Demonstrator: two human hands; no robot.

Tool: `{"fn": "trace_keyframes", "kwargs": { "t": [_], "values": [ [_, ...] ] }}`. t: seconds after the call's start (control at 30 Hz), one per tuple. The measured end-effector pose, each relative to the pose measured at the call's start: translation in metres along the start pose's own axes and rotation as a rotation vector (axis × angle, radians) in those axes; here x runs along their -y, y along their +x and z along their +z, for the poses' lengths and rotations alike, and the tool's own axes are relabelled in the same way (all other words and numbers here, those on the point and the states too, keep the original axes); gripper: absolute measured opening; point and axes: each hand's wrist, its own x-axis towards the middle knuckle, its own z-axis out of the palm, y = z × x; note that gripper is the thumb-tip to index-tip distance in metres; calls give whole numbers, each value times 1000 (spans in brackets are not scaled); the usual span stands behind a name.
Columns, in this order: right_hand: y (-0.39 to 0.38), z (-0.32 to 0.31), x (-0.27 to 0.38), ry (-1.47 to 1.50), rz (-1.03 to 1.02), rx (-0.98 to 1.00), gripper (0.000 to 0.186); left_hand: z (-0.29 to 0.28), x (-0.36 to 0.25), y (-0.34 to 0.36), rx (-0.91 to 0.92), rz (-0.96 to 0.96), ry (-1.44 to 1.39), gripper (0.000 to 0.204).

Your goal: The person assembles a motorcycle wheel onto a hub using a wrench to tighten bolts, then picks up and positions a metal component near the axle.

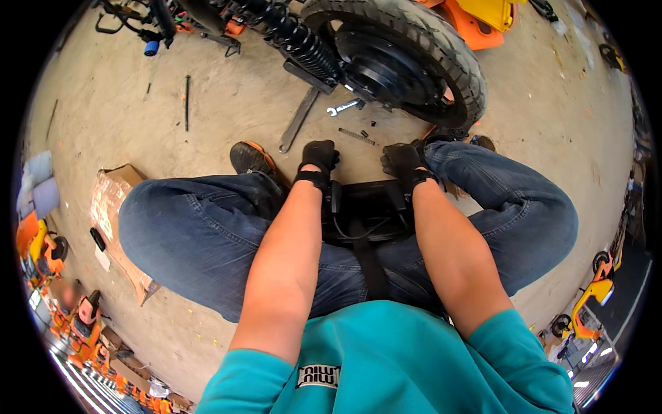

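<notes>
My left hand (320, 155), in a black glove, is closed at the near side of a silver bar wrench (298, 121); what it holds, if anything, is hidden. My right hand (401, 160), also gloved, has curled fingers beside my right knee; its contents are hidden. Between my wrists a black device (365, 210) with cables sits in my lap. Beyond my hands lie a silver spanner (341, 108) and a threaded rod or spring (356, 136) on the concrete, below a wheel (465, 79) with a black hub and a coil-spring shock (289, 38).
Orange and yellow body panels (469, 21) stand behind the wheel. A dark frame (158, 21) is at upper left, above a long bolt (187, 103). A cardboard piece (110, 207) lies left of my leg. Orange and yellow vehicles (596, 297) line both sides.
</notes>
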Motion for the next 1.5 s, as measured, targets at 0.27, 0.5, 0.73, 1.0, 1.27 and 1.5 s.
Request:
{"fn": "trace_keyframes", "kwargs": {
  "t": [0.27,0.5,0.73,1.0,1.27,1.5],
  "values": [
    [3,11,-3,-43,-36,15,17,24,7,11,77,246,642,29],
    [4,12,2,-53,-32,-45,14,23,4,9,124,304,827,32],
    [11,11,1,41,-13,29,10,25,30,23,64,257,550,28],
    [0,-9,9,-185,-205,167,16,39,-9,27,-78,72,-35,18],
    [-93,46,78,-412,-421,158,21,43,-4,45,-243,386,423,19],
    [-239,12,189,-683,-738,267,31,57,-52,24,-145,365,217,26]
  ]
}}
